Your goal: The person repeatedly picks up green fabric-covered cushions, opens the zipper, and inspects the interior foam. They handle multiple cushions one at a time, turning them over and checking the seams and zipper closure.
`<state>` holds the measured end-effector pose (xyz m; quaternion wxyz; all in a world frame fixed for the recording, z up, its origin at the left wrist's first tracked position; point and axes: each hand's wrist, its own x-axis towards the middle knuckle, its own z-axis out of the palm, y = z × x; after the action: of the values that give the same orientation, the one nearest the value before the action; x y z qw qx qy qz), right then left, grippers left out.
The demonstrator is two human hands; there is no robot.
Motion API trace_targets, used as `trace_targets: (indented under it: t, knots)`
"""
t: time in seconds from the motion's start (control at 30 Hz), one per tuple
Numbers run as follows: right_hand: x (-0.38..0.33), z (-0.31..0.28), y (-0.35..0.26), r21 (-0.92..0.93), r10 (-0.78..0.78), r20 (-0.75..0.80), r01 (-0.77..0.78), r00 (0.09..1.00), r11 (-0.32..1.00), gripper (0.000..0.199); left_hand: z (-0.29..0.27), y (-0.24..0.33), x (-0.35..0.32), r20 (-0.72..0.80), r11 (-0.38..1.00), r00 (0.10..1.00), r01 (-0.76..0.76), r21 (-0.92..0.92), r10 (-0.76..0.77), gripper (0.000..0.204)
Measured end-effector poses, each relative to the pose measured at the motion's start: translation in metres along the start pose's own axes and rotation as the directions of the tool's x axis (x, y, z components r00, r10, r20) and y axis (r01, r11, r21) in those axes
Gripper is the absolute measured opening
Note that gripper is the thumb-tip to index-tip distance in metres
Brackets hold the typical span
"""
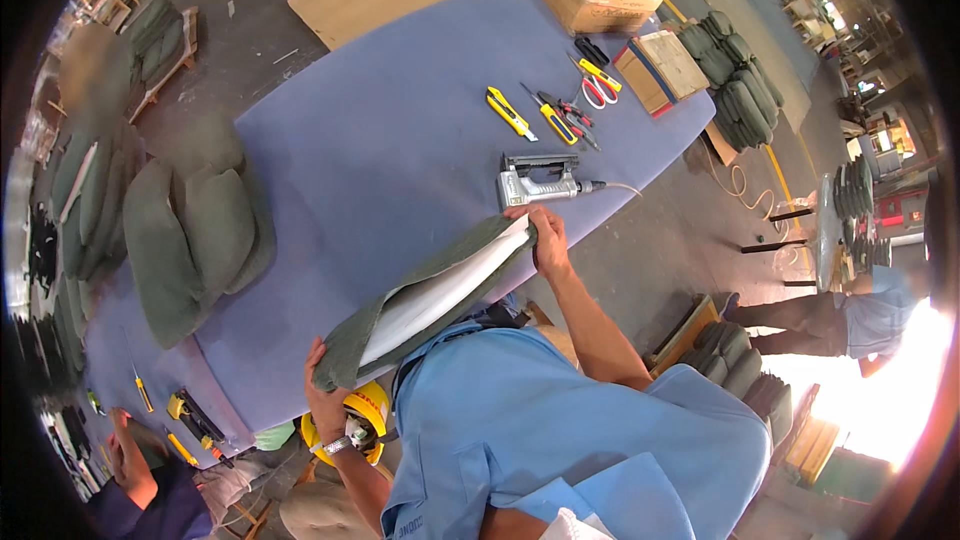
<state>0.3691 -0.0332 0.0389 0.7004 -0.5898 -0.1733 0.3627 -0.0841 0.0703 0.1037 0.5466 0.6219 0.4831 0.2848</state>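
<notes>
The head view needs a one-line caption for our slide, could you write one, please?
Both hands, left hand and right hand, grip a green cushion cover over white foam beside a staple gun.

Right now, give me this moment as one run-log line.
left hand: grips near end of green cushion cover | right hand: grips far end | white foam insert: inside cover | staple gun: on blue table, beside right hand

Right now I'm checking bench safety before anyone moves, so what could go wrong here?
1. The right hand pinches the green cushion cover beside the pneumatic staple gun; a bump might fire it.
2. The yellow utility knife and scissors lie loose on the blue table and could snag the fabric.
3. The left hand grips the cover off the table edge, so it may slip.
</notes>
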Motion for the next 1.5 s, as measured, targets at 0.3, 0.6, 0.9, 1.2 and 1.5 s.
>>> trace_targets:
  t: [0.3,0.6,0.9,1.2,1.5]
  knots:
    - [0.035,-0.023,-0.013,-0.127,0.045,0.339,-0.002,0.940,0.992,0.043,0.032,-0.004,-0.011,-0.210,0.924,0.963,0.083,-0.372,-0.171,0.087]
    - [0.087,0.018,-0.010,-0.056,-0.087,0.662,0.166,0.744,0.985,0.038,0.093,-0.019,-0.102,-0.326,0.786,0.881,0.078,-0.613,-0.342,0.105]
    - [0.121,0.019,-0.005,0.007,-0.091,0.728,0.125,0.680,0.992,0.049,0.154,-0.019,-0.129,-0.532,0.857,0.762,0.058,-0.512,-0.369,0.110]
    - [0.129,0.004,0.006,0.011,0.085,0.713,-0.133,0.696,0.991,0.049,0.160,0.010,-0.137,-0.391,0.666,0.852,-0.067,-0.743,-0.350,0.087]
    - [0.126,-0.022,-0.019,-0.367,0.502,0.613,-0.342,0.611,0.865,0.060,0.191,-0.004,-0.116,-0.528,0.744,0.526,0.422,-0.518,-0.667,0.058]
